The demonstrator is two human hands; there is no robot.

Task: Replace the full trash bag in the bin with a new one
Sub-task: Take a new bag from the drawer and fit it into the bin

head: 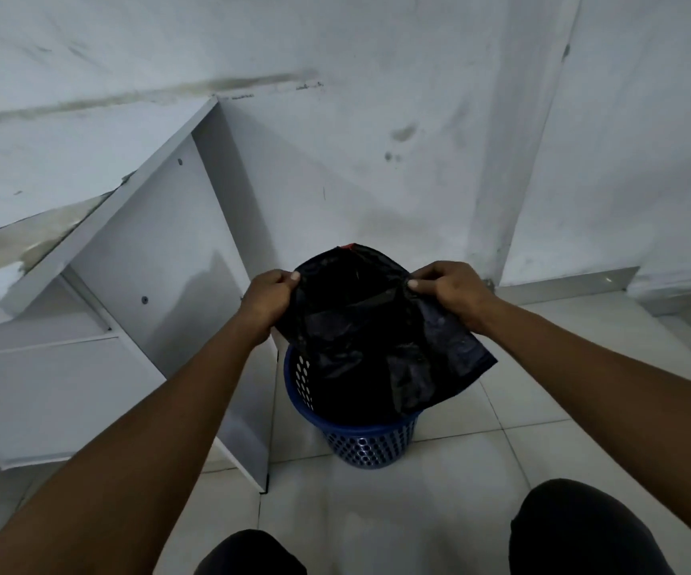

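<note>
Crumpled black trash bag (360,325), mouth held open by left hand (269,296) and right hand (447,292), both pinching its rim above perforated blue bin (368,444).

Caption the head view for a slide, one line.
Both hands, left and right, pinch open a black trash bag above a blue perforated bin on a tiled floor.

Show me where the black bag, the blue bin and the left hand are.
black bag (352,325): head view, on its dark front.
blue bin (368,444): head view, on its perforated near wall.
left hand (269,298): head view, on the back of the hand.
</note>
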